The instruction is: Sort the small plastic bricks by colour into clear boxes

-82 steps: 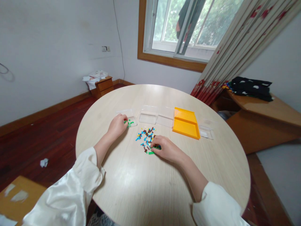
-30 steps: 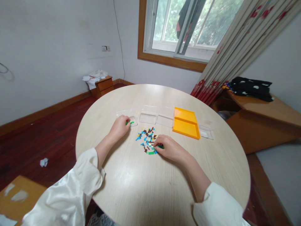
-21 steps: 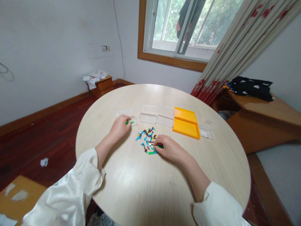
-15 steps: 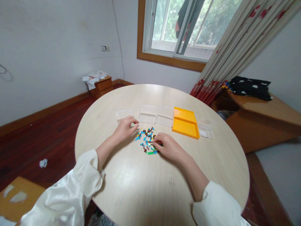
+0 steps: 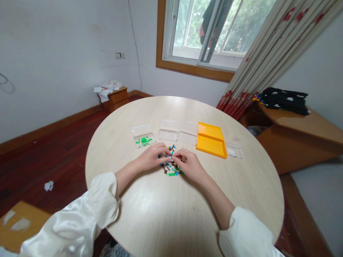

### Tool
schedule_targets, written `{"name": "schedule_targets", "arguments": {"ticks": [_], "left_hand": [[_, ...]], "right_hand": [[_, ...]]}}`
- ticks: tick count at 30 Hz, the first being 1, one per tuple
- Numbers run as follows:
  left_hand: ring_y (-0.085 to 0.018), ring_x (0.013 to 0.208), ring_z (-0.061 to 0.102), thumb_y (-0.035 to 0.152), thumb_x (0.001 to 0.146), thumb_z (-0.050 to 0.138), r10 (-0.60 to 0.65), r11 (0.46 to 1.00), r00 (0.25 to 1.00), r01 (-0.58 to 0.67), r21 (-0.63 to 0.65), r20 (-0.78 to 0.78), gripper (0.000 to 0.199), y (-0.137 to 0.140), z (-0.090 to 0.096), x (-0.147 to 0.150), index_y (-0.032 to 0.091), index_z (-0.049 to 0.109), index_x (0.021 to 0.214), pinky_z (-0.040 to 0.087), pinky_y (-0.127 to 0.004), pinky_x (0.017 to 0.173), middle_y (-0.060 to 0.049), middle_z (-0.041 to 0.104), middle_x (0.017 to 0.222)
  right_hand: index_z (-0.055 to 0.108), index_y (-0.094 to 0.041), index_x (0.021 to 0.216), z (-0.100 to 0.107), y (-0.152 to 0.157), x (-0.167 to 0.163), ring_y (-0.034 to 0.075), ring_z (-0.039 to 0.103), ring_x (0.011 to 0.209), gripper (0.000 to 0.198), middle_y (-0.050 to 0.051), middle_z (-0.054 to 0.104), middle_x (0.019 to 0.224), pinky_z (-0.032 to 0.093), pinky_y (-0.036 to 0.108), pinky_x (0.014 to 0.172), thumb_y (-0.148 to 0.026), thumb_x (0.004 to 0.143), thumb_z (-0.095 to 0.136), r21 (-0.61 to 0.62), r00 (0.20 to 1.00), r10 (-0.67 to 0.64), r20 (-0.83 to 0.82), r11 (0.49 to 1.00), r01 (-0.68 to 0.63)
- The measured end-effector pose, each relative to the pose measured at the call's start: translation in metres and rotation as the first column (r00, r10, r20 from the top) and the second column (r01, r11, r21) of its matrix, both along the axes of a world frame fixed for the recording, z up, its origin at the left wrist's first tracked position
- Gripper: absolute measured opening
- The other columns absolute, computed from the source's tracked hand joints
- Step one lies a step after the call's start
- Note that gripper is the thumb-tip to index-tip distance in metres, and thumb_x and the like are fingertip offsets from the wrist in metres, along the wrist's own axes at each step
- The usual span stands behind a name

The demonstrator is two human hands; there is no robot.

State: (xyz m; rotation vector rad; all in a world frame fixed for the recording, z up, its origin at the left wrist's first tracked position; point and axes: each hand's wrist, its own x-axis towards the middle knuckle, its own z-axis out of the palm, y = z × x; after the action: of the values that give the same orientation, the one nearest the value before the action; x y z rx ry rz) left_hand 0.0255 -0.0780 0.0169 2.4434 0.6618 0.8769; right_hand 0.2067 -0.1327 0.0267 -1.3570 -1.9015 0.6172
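Observation:
Small toy bricks (image 5: 171, 174) in blue, brown, green and yellow lie in a loose pile on the round table. Over the pile, the fingertips of both hands meet. My left hand (image 5: 154, 157) reaches in from the left with thumb and fingers pinched; what it holds is too small to make out. From the right, my right hand (image 5: 190, 165) is also closed in a pinch, its fingertips hiding whatever is between them. Green bricks (image 5: 145, 140) lie in a clear plastic box (image 5: 137, 145) beyond my left hand.
Two more clear open boxes (image 5: 167, 138) (image 5: 187, 138) stand behind the pile. Right of them is an open yellow case (image 5: 211, 146), then another small clear box (image 5: 234, 152). The round table (image 5: 150, 214) has its far edge toward the window.
My left hand has moved right and slightly toward me, from beside the clear box to the pile, uncovering the green bricks. My right hand has stayed at the pile, its fingertips shifting slightly.

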Motion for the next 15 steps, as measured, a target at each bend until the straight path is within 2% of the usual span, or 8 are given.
{"name": "schedule_targets", "arguments": {"ticks": [12, 15], "left_hand": [[-0.013, 0.075, 0.056, 0.022, 0.084, 0.052, -0.016, 1.000, 1.000, 0.016, -0.015, 0.006, 0.015, -0.0037, 0.0025, 0.0022, 0.015, 0.064, 0.078, 0.042, -0.024, 0.071, -0.004, 0.063, 0.077], [-0.013, 0.073, 0.056, 0.020, 0.081, 0.053, 0.035, 0.999, 0.999, -0.035, -0.010, 0.003, 0.012, -0.0013, 0.0040, -0.0003, 0.015, 0.063, 0.076, 0.042, -0.023, 0.069, -0.003, 0.063, 0.076]], "right_hand": [[0.063, -0.017, 0.072, -0.0019, 0.0009, -0.0002, 0.012, 0.051, 0.065, 0.015, 0.001, 0.060, 0.070, 0.039, 0.024, 0.061, -0.019, 0.083, 0.053, 0.000, 1.000, 0.020, -0.010, 1.000, -0.020], [0.063, -0.017, 0.073, -0.0024, 0.0002, 0.0003, 0.012, 0.053, 0.068, 0.014, 0.002, 0.061, 0.072, 0.040, 0.024, 0.063, -0.018, 0.082, 0.053, 0.000, 0.999, 0.030, -0.010, 1.000, -0.030]]}}
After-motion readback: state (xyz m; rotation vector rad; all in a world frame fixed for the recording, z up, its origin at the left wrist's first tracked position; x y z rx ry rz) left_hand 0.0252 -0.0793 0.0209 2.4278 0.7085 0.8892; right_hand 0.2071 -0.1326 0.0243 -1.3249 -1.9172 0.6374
